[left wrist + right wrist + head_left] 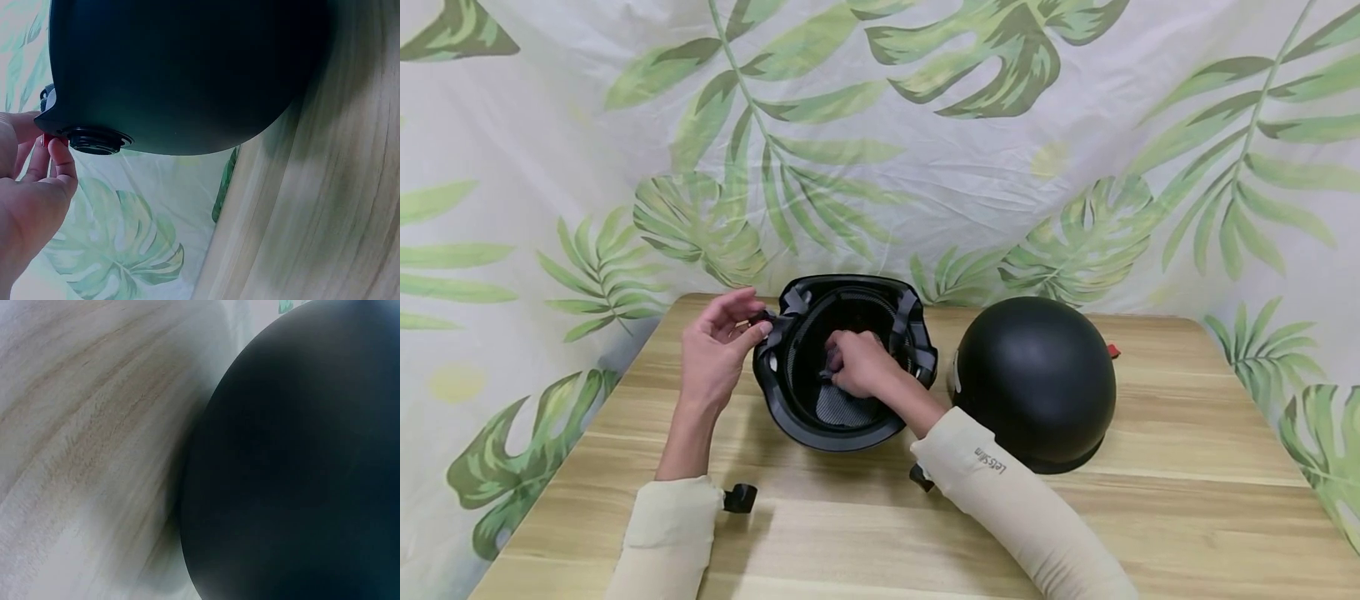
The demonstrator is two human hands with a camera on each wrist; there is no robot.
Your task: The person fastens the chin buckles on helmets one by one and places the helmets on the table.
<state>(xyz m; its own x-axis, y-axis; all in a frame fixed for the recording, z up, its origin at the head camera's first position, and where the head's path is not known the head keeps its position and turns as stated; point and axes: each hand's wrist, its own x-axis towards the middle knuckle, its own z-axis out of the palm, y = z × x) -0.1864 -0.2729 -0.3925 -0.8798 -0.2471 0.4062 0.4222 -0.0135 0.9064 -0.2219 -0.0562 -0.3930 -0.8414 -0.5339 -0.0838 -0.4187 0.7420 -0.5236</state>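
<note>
An upturned black helmet lies on the table, its padded lining facing up. At its left rim my left hand pinches a small strap buckle between thumb and fingers. In the left wrist view the red part of this buckle shows at the fingertips, close to the helmet's edge and a round black fitting. My right hand reaches inside the helmet, fingers curled around a dark strap-like piece, mostly hidden. The right wrist view holds only the dark shell and table, no hand.
To the right, a second black helmet stands dome up, with a red tab at its far right side. The wooden table ends at a leaf-patterned cloth behind the helmets.
</note>
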